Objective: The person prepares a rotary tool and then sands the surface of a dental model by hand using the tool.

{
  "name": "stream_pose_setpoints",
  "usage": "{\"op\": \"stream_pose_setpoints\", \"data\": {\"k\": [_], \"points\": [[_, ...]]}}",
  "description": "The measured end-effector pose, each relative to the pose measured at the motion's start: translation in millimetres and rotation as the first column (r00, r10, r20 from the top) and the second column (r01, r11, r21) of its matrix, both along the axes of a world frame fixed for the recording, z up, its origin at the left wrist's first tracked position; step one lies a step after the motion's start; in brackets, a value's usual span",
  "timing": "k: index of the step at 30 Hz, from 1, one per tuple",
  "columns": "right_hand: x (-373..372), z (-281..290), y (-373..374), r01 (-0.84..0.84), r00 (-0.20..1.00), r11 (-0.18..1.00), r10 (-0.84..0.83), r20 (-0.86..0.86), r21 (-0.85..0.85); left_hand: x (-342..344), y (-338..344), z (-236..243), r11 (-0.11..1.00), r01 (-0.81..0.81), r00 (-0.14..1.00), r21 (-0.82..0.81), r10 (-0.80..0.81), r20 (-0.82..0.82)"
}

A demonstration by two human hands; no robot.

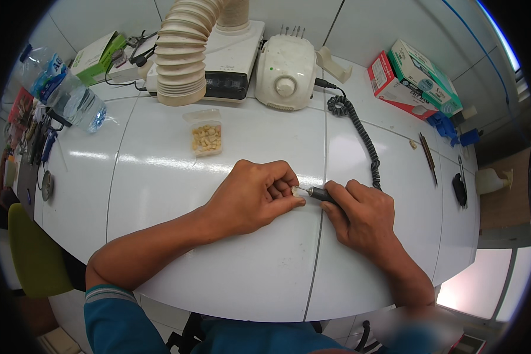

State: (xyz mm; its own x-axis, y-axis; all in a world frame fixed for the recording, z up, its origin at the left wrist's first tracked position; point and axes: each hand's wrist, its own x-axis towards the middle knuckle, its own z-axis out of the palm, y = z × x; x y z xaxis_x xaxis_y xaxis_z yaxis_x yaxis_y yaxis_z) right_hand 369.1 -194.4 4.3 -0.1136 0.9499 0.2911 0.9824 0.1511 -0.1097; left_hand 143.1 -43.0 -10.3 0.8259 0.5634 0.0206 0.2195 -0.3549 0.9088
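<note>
Over the middle of the white tiled table, my left hand (251, 197) pinches a small whitish tooth-like piece (295, 191) between thumb and fingers. My right hand (363, 215) grips a dark rotary handpiece (322, 194) like a pen. Its thin metal bit (302, 189) points left and meets the piece or lies right at it; actual contact is too small to make out. From the handpiece side, a coiled black cord (369, 141) runs back to a cream control box (285, 74) with a round knob. Behind my left hand lies a clear bag (206, 134) of yellowish tooth-like pieces.
A ribbed suction hose (183, 53) hangs beside a white unit (251, 44) at the back. Boxes (416, 79) stand back right; a pencil-like tool (428, 159) and black-handled tool (459, 187) lie at right. A water bottle (65, 88) and assorted tools (38, 138) are at left.
</note>
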Motion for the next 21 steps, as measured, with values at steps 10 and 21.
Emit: {"op": "stream_pose_setpoints", "data": {"k": [10,21], "points": [[-0.6,-0.2,-0.1,0.0,1.0,1.0,0.0,-0.003,0.001,0.1,0.2,1.3,1.0,0.004,1.0,-0.016,-0.004,-0.016],[0.2,-0.7,-0.4,0.0,1.0,1.0,0.0,-0.006,0.002,0.2,0.2,1.0,1.0,0.005,1.0,-0.019,-0.006,-0.02]]}}
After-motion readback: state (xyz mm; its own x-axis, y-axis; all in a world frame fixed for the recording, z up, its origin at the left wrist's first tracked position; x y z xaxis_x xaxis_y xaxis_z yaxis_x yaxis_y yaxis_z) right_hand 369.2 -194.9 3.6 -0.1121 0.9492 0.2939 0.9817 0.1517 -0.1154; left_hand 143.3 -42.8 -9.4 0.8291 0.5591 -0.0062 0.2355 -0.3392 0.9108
